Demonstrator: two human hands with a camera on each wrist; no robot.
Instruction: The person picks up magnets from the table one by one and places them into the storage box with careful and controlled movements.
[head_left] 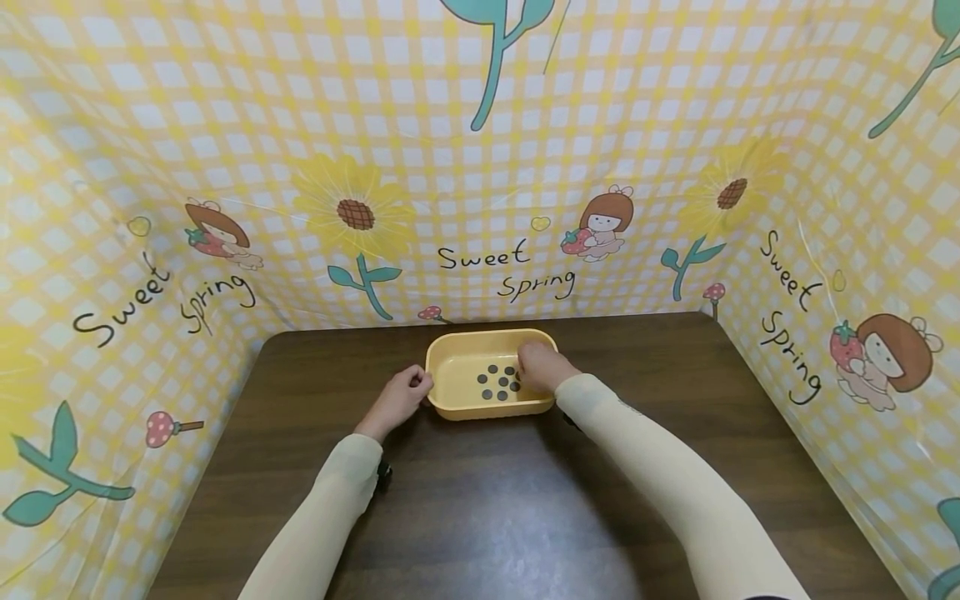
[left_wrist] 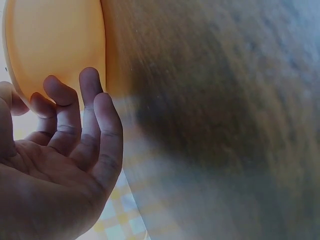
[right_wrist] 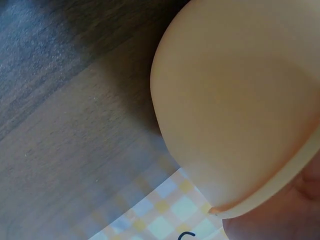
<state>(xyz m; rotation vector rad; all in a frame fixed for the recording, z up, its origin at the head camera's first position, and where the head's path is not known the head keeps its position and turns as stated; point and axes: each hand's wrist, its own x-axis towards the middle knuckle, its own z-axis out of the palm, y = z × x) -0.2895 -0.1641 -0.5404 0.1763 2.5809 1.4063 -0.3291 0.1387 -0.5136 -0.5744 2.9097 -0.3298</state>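
Note:
A shallow yellow plastic basin sits on the dark wooden table. Several dark grey coin-like discs lie flat on its floor, right of the middle. My left hand pinches the rim at the left end; in the left wrist view the thumb is at the inner side and the bent fingers are by the outer wall. Over the right end, my right hand reaches down inside the basin, beside the discs. Its fingertips are hidden, and the right wrist view shows mostly the basin's outer wall.
The wooden table extends on both sides of the basin and in front of it. A yellow checked cloth with printed flowers and figures stands behind the table and along both sides. The basin is near the table's back edge.

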